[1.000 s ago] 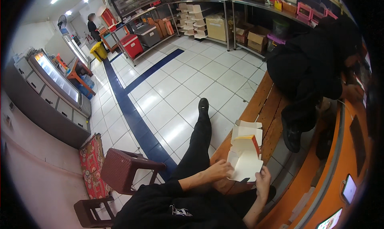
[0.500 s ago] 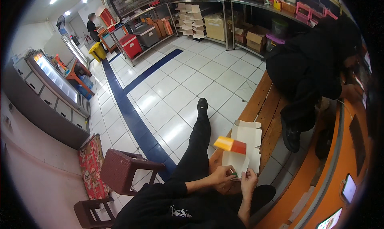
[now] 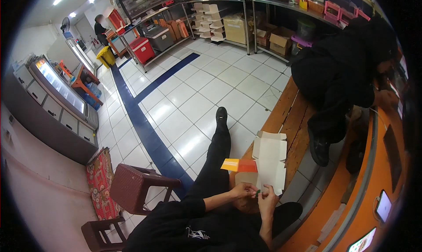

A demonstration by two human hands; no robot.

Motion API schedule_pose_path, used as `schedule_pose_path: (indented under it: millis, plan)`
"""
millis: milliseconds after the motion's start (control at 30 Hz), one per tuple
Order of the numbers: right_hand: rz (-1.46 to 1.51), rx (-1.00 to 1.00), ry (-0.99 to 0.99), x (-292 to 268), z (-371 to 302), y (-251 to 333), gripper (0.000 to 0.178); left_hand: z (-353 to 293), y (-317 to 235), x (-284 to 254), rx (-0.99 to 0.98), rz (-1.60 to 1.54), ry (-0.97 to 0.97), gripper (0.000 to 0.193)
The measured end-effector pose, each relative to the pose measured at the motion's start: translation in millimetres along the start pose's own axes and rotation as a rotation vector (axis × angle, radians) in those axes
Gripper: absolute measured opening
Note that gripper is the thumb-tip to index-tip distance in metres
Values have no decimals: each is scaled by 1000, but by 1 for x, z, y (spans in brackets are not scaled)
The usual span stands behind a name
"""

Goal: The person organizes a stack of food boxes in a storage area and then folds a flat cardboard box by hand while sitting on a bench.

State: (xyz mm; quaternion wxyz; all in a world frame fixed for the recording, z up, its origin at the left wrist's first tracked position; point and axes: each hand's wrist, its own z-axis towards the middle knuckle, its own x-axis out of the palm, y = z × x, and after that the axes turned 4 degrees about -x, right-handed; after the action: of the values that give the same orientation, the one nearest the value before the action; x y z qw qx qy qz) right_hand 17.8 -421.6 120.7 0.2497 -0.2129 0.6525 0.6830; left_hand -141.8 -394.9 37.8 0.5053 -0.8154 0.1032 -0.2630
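A partly unfolded cardboard box [image 3: 271,157] rests on the wooden bench, its plain white inside showing and its flaps spread. Its left panel [image 3: 239,165] is yellow and red and stands out toward my leg. My left hand [image 3: 244,191] pinches the near edge of the box with thumb and fingers. Close beside it, my right hand [image 3: 267,200] grips the near right corner, fingers bent. Between my fingertips shows a small green patch [image 3: 258,193]; I cannot tell whether it belongs to the box.
A person in black [image 3: 343,71] leans over the orange counter [image 3: 369,164] at the right. Two phones [image 3: 383,206] lie on that counter. Brown plastic stools [image 3: 136,186] stand at my left. Across the tiled floor are steel shelves and a red cooler box [image 3: 141,50].
The yellow and red panel has swung left and lower. My hands have drawn closer together at the box's near edge, the right one turning more upright.
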Motion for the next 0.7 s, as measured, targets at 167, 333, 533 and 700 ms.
schedule_pose_path:
  millis: [167, 333, 533, 700]
  plan:
    - [224, 121, -21, 3, -2, -7, 30, -4, -8, 2, -67, 40, -30, 18]
    - [271, 130, -51, 9, -2, -16, 30, -5, -11, 5, -11, -25, 15, 19]
    - [206, 121, -100, 13, -3, -7, 26, -5, -1, 2, -50, -61, -4, 22]
    - [355, 181, -56, 22, -8, -5, 19, -8, 3, 3, -81, -123, -19, 21]
